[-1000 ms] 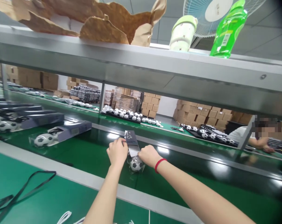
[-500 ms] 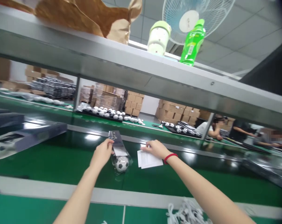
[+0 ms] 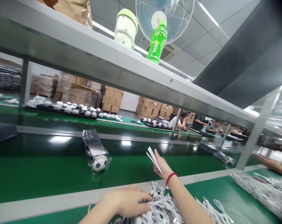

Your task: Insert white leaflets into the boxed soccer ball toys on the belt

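My right hand is closed on a few folded white paper leaflets, held above the green belt. My left hand is at the left edge of a heap of white cables; its thumb and fingers are apart and touch the nearest loops. On the belt lies a clear plastic bag holding a black-and-white football-shaped item and a dark box. A white paper rests on that box, and neither hand touches the package.
A grey shelf crosses overhead, bearing a cup and a green bottle. Another football package lies on the belt to the right. A co-worker's hand shows at far right, near another cable pile.
My left hand has let go of the bagged package and come down to the cables. My right hand still holds the leaflets, now turned edge-on. The view has swung right.
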A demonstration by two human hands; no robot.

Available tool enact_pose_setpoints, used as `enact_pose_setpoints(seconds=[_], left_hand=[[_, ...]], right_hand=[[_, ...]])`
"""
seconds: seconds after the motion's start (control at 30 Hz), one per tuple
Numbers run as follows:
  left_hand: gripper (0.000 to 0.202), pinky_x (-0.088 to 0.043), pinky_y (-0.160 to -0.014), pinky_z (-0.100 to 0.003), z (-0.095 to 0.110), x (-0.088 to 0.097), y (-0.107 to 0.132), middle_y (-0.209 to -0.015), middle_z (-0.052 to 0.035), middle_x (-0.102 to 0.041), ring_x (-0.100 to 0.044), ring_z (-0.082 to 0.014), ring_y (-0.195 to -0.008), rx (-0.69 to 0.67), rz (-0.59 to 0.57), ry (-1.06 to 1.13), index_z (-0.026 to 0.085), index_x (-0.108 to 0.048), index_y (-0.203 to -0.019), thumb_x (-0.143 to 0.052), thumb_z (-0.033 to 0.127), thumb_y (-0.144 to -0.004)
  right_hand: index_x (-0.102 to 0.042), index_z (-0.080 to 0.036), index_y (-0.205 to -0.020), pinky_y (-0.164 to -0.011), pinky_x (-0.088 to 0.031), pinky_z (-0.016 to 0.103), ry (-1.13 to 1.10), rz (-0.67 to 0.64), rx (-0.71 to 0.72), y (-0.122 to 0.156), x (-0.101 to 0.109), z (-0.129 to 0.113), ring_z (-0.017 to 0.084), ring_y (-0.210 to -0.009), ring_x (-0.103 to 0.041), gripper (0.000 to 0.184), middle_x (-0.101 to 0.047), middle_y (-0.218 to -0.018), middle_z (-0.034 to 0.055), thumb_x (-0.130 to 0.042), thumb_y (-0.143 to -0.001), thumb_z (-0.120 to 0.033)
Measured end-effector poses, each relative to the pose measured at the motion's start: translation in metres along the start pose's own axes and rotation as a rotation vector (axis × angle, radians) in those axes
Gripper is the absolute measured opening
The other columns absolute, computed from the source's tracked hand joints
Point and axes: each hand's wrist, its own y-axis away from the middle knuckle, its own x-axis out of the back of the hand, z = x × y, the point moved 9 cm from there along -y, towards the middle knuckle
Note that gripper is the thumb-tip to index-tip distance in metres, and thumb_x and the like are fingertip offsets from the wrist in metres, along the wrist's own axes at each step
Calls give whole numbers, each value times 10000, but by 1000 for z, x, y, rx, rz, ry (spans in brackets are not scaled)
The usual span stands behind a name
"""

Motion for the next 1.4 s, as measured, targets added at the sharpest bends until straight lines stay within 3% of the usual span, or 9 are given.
enact_pose_setpoints(seconds=[0.17, 0.3, 0.4, 0.5, 0.63, 0.8, 1.03, 1.2, 1.4], left_hand=[[357, -451, -848, -365, -12, 2, 5, -1129, -17, -609, -559, -246, -1031, 6, 1, 25, 358, -562, -1171, -478, 322, -826], [422, -431, -876, -416, -20, -4, -1, -1215, -34, -544, -525, -268, -1084, 15, 50, 34, 389, -442, -1294, -415, 357, -874], [339, -433, -860, -399, -22, -10, -5, -1112, -50, -558, -499, -272, -1103, 1, 57, 53, 368, -561, -1179, -453, 378, -858], [273, -437, -842, -374, -24, -9, -5, -1088, -43, -552, -508, -263, -1071, 8, 77, 75, 338, -621, -1072, -535, 383, -816], [437, -392, -939, -410, -12, -12, -8, -1261, -17, -529, -448, -274, -1164, -124, 55, 35, 343, -449, -1302, -470, 295, -868], [353, -354, -1001, -319, -3, -24, -21, -1094, 8, -644, -541, -188, -1062, -248, 41, -20, 272, -639, -1108, -410, 148, -869], [179, -455, -747, -258, -13, -7, -20, -953, 19, -656, -599, -190, -894, -148, 215, -9, 300, -694, -937, -586, 240, -808], [173, -421, -706, -249, -17, 3, -11, -913, 18, -637, -588, -180, -842, -118, 266, 4, 301, -687, -899, -557, 237, -803], [223, -424, -702, -266, -21, 4, -2, -948, 4, -587, -571, -182, -825, -77, 219, 44, 316, -627, -971, -508, 270, -789]], right_hand=[[-394, -211, -622, -328, -147, 165, -240, -38, -98, -2, -8, 27, 48, -346, -248, 486, -251, -449, -106, -572, -753, -645], [-515, -193, -739, -376, -292, 157, -330, -71, -90, -2, -15, 27, 66, -447, -434, 316, -471, -548, -62, -725, -682, -421], [-576, -170, -812, -494, -412, 188, -345, -142, -77, 2, -28, 26, 111, -598, -557, 297, -613, -714, 2, -756, -630, -319], [-596, -172, -895, -579, -449, 226, -350, -189, -60, 4, -37, 27, 151, -693, -597, 327, -653, -808, 25, -732, -614, -272], [-585, -178, -939, -588, -446, 239, -332, -213, -62, 5, -42, 32, 160, -679, -597, 377, -663, -802, 23, -677, -575, -208], [-548, -207, -1000, -618, -438, 242, -298, -296, -57, 6, -49, 35, 160, -699, -602, 413, -661, -794, 7, -686, -611, -224], [-545, -226, -1111, -667, -441, 272, -296, -346, -98, 15, -54, 33, 179, -739, -616, 529, -671, -894, 30, -745, -625, -287], [-632, -151, -896, -718, -418, 275, -207, -530, -38, 30, -73, 24, 187, -756, -613, 357, -674, -834, 53, -764, -645, -368], [-607, -146, -852, -660, -408, 252, -127, -549, -32, 31, -78, 31, 164, -687, -598, 394, -661, -769, 36, -772, -650, -442]])
